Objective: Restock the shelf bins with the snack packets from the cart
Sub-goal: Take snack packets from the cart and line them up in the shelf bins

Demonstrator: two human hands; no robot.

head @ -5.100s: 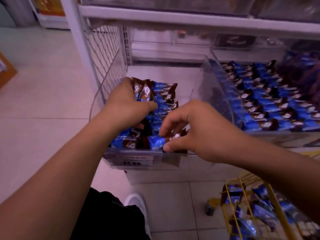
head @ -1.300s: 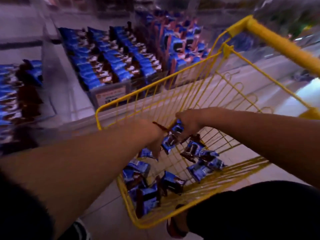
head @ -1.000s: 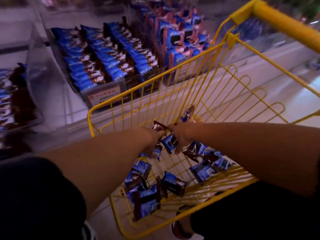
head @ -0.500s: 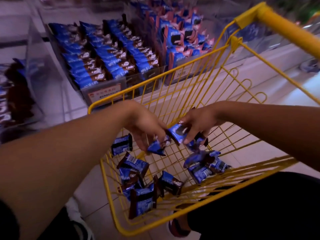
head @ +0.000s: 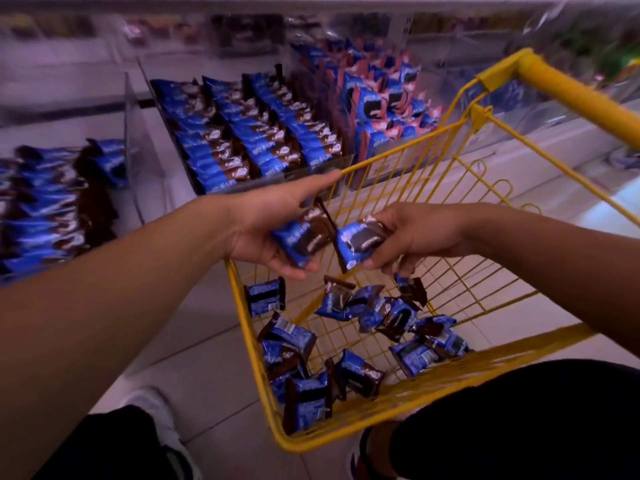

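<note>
Both hands hang over the yellow wire cart, each with a snack packet in it. The left hand lies palm up with its forefinger stretched out toward the cart's front rim, and a blue-and-brown packet rests across its curled fingers, held there rather than pinched. The right hand grips a second packet between thumb and fingertips, its near corner hanging down just beside the first packet (whether the two packets touch cannot be told). Below the hands, on the cart's wire floor, more loose packets of the same kind lie scattered at all angles, some face up, some on edge, with a thicker heap toward the near left corner. Beyond the cart the shelf carries clear bins: the middle bin holds neat rows of blue packets standing in lines, the left bin holds a looser stack of them, and a bin to the right holds blue-and-pink packets. The cart's thick yellow handle crosses the upper right corner. A white shoe shows on the tiled floor at the bottom.
</note>
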